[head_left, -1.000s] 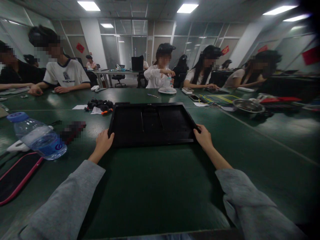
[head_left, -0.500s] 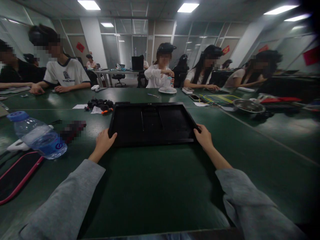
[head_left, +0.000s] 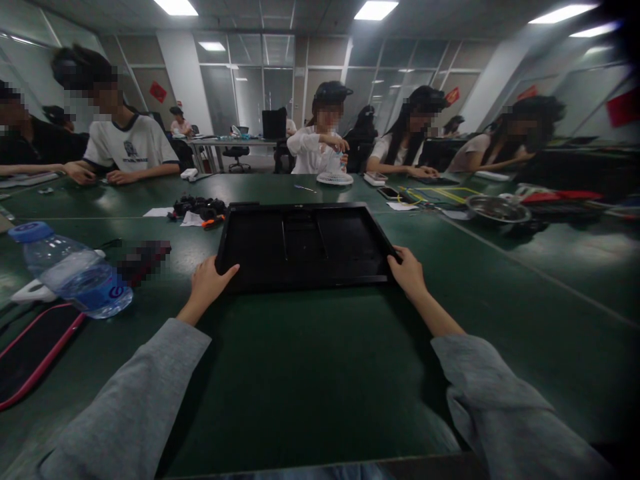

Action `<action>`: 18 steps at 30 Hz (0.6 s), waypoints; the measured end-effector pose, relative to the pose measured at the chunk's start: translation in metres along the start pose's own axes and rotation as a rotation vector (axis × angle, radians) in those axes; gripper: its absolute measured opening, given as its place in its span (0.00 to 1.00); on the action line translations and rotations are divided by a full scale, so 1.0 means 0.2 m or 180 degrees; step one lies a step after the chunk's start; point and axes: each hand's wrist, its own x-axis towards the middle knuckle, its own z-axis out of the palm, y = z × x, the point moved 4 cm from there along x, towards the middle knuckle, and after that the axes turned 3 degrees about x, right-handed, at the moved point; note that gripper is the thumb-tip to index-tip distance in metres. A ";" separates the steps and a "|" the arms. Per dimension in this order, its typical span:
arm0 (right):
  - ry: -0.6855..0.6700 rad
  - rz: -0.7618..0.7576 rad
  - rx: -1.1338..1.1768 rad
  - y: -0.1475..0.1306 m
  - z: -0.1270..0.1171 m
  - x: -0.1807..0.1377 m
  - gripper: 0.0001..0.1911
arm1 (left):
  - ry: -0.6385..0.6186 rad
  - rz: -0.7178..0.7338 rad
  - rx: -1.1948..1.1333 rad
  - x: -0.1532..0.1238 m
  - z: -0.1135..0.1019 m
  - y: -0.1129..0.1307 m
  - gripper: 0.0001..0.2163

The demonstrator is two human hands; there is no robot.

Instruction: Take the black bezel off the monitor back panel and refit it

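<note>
A black, shallow, tray-like panel (head_left: 305, 247) with raised edges lies ahead of me on the green table (head_left: 320, 373). Two thin upright lines and a recessed part mark its middle; its exact kind I cannot tell. My left hand (head_left: 209, 283) grips its near left corner, with the thumb over the rim and the fingers along the outer side. At the near right corner, my right hand (head_left: 409, 272) holds the opposite edge in the same way. Fingertips under the panel are hidden on both sides.
To the left are a water bottle (head_left: 75, 270) lying tilted and a red-edged black pad (head_left: 35, 353). Behind the panel sit a dark tangle of parts (head_left: 200, 208) and a white fan (head_left: 335, 179). A metal bowl (head_left: 499, 209) stands right. Several people sit across the table.
My left thumb has slid slightly inward over the panel's rim. The panel and my right hand look almost unmoved, and the view has shifted very slightly.
</note>
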 end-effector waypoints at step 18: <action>-0.0091 -0.0099 0.0250 0.03 0.02 0.03 0.23 | 0.0049 -0.0070 -0.0078 0.03 0.03 -0.03 0.28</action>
